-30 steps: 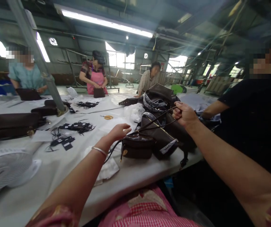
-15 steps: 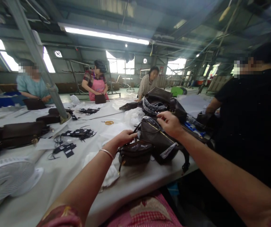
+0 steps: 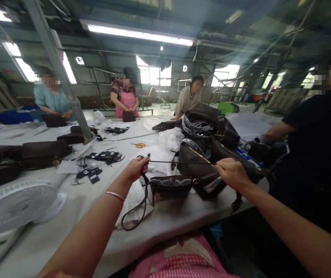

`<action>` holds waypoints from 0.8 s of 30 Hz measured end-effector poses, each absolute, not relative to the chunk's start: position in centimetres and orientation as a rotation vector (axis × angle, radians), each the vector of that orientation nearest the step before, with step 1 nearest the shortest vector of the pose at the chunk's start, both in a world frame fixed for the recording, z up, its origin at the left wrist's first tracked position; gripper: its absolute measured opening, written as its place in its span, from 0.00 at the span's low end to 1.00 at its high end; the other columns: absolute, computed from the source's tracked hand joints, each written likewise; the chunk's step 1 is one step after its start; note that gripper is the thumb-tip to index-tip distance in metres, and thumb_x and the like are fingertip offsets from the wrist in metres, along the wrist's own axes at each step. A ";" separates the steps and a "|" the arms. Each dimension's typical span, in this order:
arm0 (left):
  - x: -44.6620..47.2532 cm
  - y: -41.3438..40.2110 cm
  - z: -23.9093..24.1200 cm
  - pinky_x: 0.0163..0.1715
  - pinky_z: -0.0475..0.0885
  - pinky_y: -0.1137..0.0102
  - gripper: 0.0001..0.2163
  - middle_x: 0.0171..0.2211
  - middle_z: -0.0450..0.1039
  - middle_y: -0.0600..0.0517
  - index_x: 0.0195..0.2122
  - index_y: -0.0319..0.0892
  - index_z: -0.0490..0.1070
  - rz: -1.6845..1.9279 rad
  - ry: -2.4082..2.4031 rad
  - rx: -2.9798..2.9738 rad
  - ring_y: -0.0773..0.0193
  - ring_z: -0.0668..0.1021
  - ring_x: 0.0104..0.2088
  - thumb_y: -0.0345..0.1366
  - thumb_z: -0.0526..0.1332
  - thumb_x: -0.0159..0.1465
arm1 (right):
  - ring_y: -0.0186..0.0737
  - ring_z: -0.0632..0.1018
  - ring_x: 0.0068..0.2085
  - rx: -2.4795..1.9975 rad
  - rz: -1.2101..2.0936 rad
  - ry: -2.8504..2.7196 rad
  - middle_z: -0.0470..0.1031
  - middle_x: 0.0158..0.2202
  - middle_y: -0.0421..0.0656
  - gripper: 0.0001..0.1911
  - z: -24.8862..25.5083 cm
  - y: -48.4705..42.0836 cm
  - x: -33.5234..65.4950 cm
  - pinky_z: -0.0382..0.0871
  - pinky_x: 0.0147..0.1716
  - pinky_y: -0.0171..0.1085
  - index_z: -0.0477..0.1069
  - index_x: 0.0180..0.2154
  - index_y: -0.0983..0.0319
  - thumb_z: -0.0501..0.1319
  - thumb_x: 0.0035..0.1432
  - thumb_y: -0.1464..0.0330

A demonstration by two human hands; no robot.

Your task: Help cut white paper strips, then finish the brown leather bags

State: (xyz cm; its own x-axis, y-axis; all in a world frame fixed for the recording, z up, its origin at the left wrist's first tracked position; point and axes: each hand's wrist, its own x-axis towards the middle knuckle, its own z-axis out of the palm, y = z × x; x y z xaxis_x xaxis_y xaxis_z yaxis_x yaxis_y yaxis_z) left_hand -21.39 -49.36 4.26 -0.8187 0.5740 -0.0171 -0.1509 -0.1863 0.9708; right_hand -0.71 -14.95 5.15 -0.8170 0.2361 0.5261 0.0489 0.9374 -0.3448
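A thin dark strap (image 3: 165, 162) is pulled straight across between my two hands, above a small dark brown bag (image 3: 171, 193). My left hand (image 3: 136, 168) is closed on one end of it, and a loop of strap hangs below onto the table. The other end is pinched in my right hand (image 3: 231, 173), in front of a larger brown bag (image 3: 190, 162) with a gold zipper. The small bag rests near the table edge, its top showing clear plastic.
More brown bags (image 3: 203, 114) are heaped behind, with white plastic (image 3: 169, 139) beside them. Yellow-handled scissors (image 3: 139, 145), black tags (image 3: 103, 155) and a white fan (image 3: 21, 208) are on the left. A person in black (image 3: 318, 135) works at the right; several others stand across the table.
My hands have moved apart, the left going left and the right going right and down. The strap between them is now taut, and a loop hangs from my left hand.
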 end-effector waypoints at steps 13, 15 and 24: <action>-18.7 -46.9 6.5 0.28 0.72 0.70 0.20 0.25 0.71 0.52 0.41 0.35 0.76 1.844 1.873 0.740 0.68 0.74 0.24 0.47 0.68 0.56 | 0.46 0.77 0.42 -0.024 0.890 -2.279 0.77 0.44 0.46 0.14 8.7 -21.7 -2.3 0.71 0.41 0.42 0.74 0.44 0.55 0.61 0.55 0.68; -18.2 -46.7 6.9 0.28 0.72 0.70 0.20 0.24 0.72 0.52 0.43 0.35 0.76 1.739 2.010 0.814 0.67 0.75 0.24 0.47 0.66 0.57 | 0.46 0.77 0.41 0.082 0.930 -2.237 0.77 0.43 0.47 0.13 10.3 -25.0 -3.7 0.71 0.39 0.43 0.74 0.45 0.56 0.61 0.57 0.66; -16.8 -45.6 7.5 0.21 0.65 0.76 0.09 0.20 0.73 0.54 0.28 0.38 0.76 1.382 2.351 1.140 0.70 0.72 0.20 0.38 0.62 0.59 | 0.56 0.72 0.52 0.578 -0.153 -2.563 0.78 0.44 0.53 0.10 15.5 -32.1 -8.3 0.58 0.51 0.50 0.76 0.40 0.64 0.58 0.60 0.68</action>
